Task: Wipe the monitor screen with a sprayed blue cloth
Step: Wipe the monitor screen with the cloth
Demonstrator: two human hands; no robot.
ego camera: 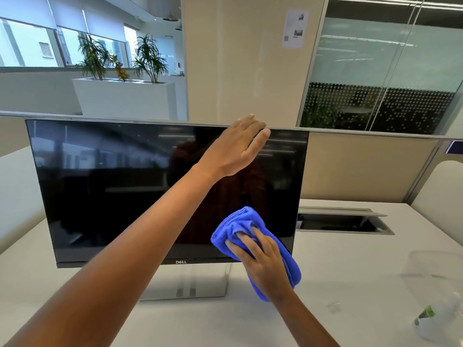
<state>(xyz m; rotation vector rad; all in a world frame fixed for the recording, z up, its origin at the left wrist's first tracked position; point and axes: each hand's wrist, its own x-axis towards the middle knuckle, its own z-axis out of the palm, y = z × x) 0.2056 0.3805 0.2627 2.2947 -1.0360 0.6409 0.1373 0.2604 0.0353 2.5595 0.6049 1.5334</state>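
Observation:
A black Dell monitor (105, 186) stands on a silver foot on the white desk, its screen dark and reflective. My left hand (238, 146) reaches across and grips the monitor's top edge right of centre, fingers curled over the rim. My right hand (263, 266) presses a bunched blue cloth (240, 221) against the lower right part of the screen, near the bottom bezel. Part of the cloth hangs down past my wrist below the monitor's edge.
A clear spray bottle (436, 296) with a green label stands blurred at the desk's right front. An open cable hatch (343, 221) sits in the desk (350, 271) behind the monitor's right side. A beige partition runs behind.

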